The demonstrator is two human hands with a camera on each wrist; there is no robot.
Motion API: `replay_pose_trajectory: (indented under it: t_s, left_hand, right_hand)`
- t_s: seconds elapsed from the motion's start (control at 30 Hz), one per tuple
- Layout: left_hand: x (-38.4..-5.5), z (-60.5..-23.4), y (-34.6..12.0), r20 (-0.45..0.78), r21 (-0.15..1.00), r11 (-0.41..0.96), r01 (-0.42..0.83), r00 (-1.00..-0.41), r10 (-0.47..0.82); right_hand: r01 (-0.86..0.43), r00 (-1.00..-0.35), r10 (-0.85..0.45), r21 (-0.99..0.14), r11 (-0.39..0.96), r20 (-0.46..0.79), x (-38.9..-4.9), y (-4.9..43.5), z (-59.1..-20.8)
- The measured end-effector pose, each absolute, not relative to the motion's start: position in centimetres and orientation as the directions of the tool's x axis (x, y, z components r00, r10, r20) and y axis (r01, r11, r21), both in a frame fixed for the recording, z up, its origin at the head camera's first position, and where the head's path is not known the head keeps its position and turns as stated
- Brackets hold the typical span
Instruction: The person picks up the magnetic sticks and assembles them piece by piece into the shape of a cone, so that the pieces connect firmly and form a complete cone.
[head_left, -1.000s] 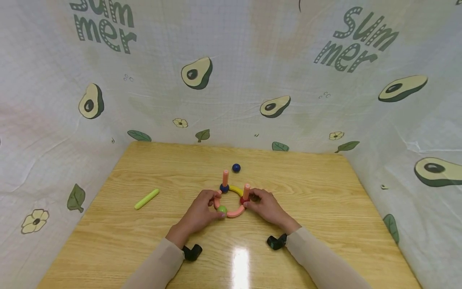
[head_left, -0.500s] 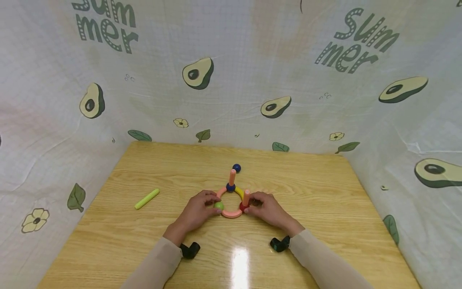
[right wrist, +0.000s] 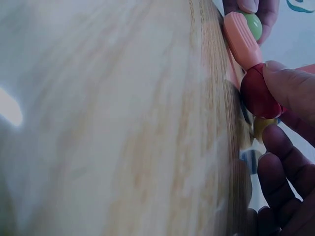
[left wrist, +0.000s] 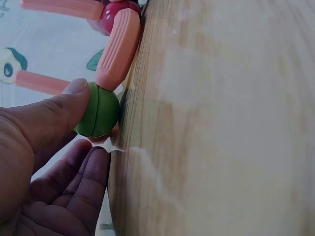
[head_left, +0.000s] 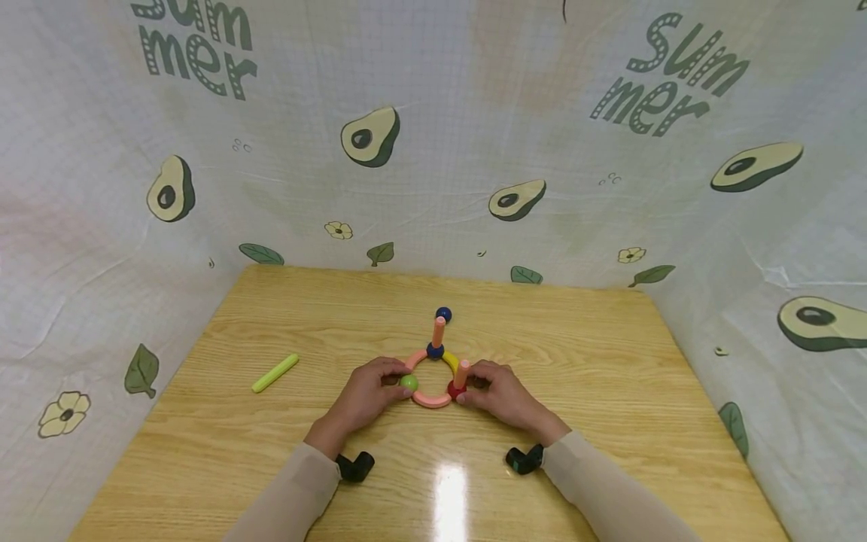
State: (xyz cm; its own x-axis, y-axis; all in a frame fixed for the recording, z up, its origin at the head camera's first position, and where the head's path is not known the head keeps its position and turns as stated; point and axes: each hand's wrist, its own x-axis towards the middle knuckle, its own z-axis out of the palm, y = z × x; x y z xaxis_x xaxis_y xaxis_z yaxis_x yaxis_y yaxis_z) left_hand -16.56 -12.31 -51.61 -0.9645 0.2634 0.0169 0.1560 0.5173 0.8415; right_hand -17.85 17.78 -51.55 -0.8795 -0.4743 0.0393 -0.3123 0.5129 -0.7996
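Observation:
A toy ring of balls and curved sticks lies on the table before me. My left hand (head_left: pixel 366 393) pinches its green ball (head_left: pixel 409 382) between thumb and fingers. On the other side, my right hand (head_left: pixel 503 390) pinches the red ball (right wrist: pixel 259 92). A pink curved stick (head_left: pixel 432 401) joins these two balls at the front. The dark blue ball (head_left: pixel 435 351) at the back connects to a yellow curved stick (head_left: pixel 451 361) and a second pink curved stick (head_left: pixel 416 358). Pink straight rods stand upright on the blue ball and the red ball.
A loose dark blue ball (head_left: pixel 443 314) sits behind the ring. To the left lies a yellow-green straight stick (head_left: pixel 275 373). The wooden table (head_left: pixel 582 339) is bordered by a printed cloth (head_left: pixel 433 150) at the back and sides.
The ring has turned clockwise: blue ball rightward, red ball toward me, green ball leftward and away. My left forefinger has shifted from the pink curved stick to the green ball.

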Motion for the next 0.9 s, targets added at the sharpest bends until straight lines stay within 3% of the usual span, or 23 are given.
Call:
replay_pose_trajectory:
  t_s: [0.63,0.9]
  left_hand:
    - [-16.6,-51.7,-12.4,-0.007,0.894,0.433,0.113,-0.964,0.266]
    - [-16.3,-50.3,-14.0,-0.016,0.886,0.457,0.076,-0.981,0.194]
  right_hand:
    - [-0.315,-0.883,-0.469,-0.78,0.54,0.032,-17.8,17.7,-51.3]
    - [-0.318,-0.88,-0.473,-0.78,0.539,0.032,-17.7,17.7,-51.5]
